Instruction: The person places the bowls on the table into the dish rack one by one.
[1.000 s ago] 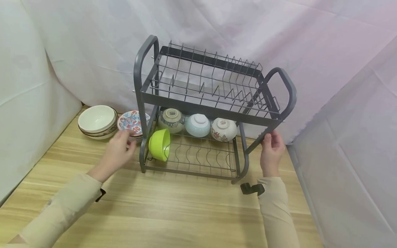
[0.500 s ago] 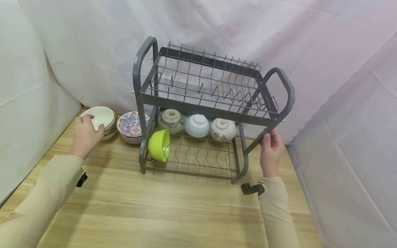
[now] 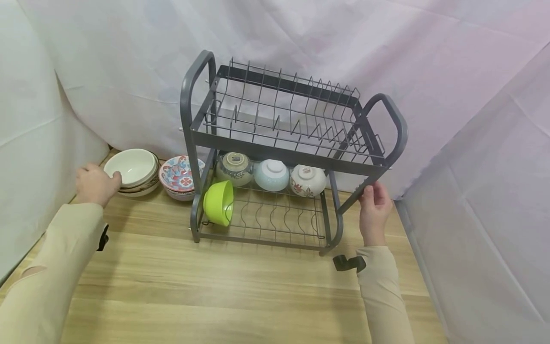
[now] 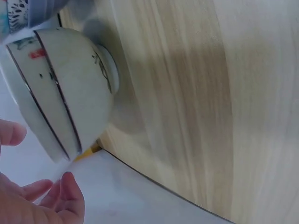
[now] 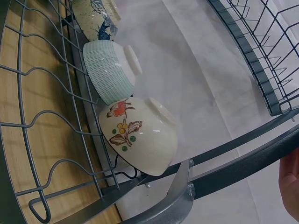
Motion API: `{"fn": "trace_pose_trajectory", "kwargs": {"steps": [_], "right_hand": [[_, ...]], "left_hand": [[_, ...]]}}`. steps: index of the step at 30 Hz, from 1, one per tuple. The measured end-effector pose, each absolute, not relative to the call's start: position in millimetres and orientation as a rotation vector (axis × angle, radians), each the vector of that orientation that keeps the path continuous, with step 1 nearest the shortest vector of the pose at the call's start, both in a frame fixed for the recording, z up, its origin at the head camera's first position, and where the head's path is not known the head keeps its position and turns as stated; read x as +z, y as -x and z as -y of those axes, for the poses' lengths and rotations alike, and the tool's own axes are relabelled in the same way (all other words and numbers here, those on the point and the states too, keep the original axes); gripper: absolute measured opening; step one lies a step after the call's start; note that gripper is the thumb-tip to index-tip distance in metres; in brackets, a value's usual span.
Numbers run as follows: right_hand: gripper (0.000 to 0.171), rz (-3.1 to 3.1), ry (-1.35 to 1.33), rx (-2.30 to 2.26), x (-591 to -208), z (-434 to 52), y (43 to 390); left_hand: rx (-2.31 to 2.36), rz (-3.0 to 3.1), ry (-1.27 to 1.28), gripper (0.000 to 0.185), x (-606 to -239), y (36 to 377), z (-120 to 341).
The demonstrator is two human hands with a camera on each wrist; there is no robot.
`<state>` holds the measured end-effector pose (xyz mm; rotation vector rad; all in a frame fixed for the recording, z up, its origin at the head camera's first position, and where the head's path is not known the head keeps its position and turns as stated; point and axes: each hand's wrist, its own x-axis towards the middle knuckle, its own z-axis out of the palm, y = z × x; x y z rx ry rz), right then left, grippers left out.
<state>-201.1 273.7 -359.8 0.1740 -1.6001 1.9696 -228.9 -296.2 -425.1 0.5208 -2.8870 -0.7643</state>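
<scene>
My left hand is at the left side of a stack of white bowls, thumb and fingers spread apart. In the left wrist view its fingertips lie close to the rim of the stacked bowls. My right hand grips the right side bar of a dark two-tier dish rack. On the lower tier, a lime green bowl leans on its side. Behind it, a grey patterned bowl, a pale blue bowl and a floral bowl sit upside down.
A stack of red-and-blue patterned bowls stands between the white stack and the rack. The rack's upper tier is a wire grid with upright prongs. White cloth walls the wooden table at the back and both sides.
My left hand has moved left, from beside the patterned bowls, across the white stack to its left side. The right hand keeps its hold on the rack.
</scene>
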Motion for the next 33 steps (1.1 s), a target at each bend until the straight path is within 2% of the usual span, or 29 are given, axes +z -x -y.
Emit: {"fn": "trace_pose_trajectory", "kwargs": {"steps": [7,13,23,29,33], "right_hand": [[0.013,1.617,-0.165,1.97,-359.1,-273.2,200.1],[0.016,1.639,-0.17,1.959,-359.6,-274.9,200.3],[0.013,1.631,-0.193,1.973,-359.8,-276.1,199.5],[0.014,1.628,-0.187,1.982,-359.6,-275.1,198.8],[0.015,1.631,-0.198,1.981,-359.7,-275.2,198.5]], "left_hand": [[-0.712,2.98,-0.495,0.063,-428.1,229.3,301.2],[-0.791,2.98,-0.58,0.056,-427.4,230.2,298.8],[-0.86,2.958,-0.651,0.058,-423.8,234.7,292.7],[-0.787,2.922,-0.606,0.06,-423.1,237.9,290.8],[-0.643,2.885,-0.516,0.055,-423.4,239.3,288.8]]}}
